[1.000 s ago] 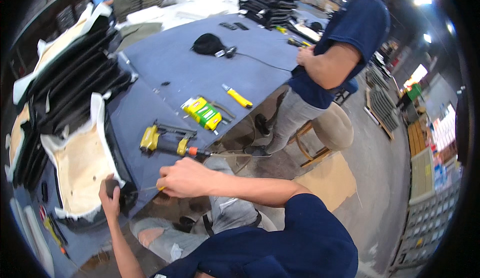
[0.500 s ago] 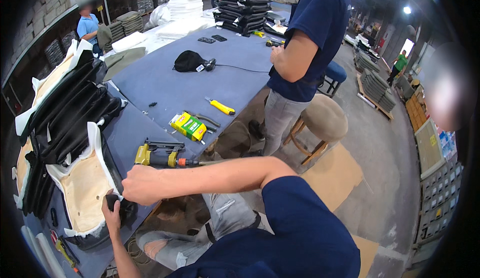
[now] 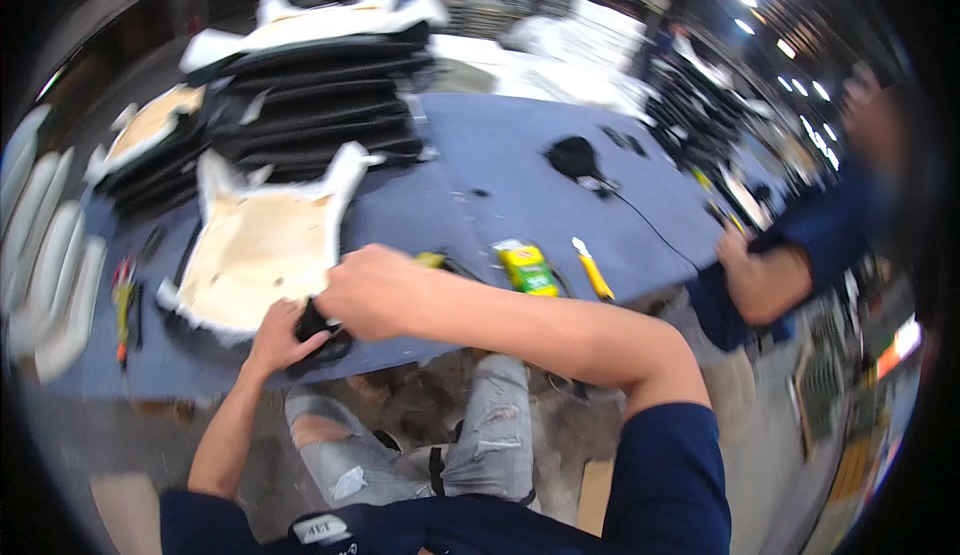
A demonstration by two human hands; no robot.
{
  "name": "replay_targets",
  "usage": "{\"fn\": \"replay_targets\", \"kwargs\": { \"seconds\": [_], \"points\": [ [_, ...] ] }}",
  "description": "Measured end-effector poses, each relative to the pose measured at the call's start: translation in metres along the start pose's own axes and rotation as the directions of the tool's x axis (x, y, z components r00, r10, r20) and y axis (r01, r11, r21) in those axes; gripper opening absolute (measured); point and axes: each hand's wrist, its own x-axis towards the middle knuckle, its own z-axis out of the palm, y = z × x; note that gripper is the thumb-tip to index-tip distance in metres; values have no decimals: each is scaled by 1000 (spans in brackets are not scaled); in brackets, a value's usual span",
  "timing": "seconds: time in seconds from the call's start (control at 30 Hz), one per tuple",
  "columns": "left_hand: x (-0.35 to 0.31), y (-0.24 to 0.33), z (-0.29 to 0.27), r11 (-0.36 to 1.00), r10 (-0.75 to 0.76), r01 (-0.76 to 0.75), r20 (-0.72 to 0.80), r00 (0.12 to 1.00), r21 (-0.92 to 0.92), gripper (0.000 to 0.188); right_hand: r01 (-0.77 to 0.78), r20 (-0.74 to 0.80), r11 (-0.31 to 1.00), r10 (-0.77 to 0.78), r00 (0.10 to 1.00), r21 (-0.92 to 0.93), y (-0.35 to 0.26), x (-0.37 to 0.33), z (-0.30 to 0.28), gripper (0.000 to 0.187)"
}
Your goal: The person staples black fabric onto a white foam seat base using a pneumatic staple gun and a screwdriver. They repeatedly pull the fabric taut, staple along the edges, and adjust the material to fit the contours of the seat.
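Observation:
An upholstered seat panel point(image 3: 258, 245) lies underside up on the table in front of me, its bare wooden board edged with white padding and black cover fabric point(image 3: 325, 345). At its near right corner my left hand point(image 3: 278, 340) grips the bunched black cover, fingers over the board's edge and thumb stretched to the right. Closed in a fist beside it, my right hand point(image 3: 368, 290) holds the same cover at that corner; its fingertips are hidden. Behind my right forearm shows a bit of a yellow-green tool point(image 3: 430, 259), mostly covered.
Stacked black seat covers and panels point(image 3: 320, 105) stand behind the panel. Right of it on the blue-grey table point(image 3: 500, 175) lie a green-yellow packet point(image 3: 527, 268), a yellow knife point(image 3: 594, 271) and a black cap point(image 3: 574, 157). Pliers point(image 3: 122, 310) lie at left. A co-worker point(image 3: 770, 265) stands at right.
My view has swung left, so the table and panel now sit more squarely before me. Both hands stay at the panel's corner; the nail gun has become mostly hidden behind my right arm.

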Motion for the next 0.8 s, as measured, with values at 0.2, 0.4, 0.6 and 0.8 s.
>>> {"fn": "replay_targets", "kwargs": {
  "seconds": [0.2,0.4,0.6,0.8],
  "points": [
    [-4,1,-13,1000,-22,22,38,999,20,45,-17,37,1000,16,999,5,2,40,-26,17],
    [-2,-7,2,992,-11,2,-69,998,-125,39,-38,75,998,35,997,40,3,135,-38,26],
    [-3,-14,7,977,20,-37,-83,996,-208,36,-48,165,996,36,986,72,-15,165,-46,37],
    [-2,-7,-3,998,-52,51,-19,998,-27,40,-102,24,986,100,995,129,11,123,-34,33]
  ]
}}
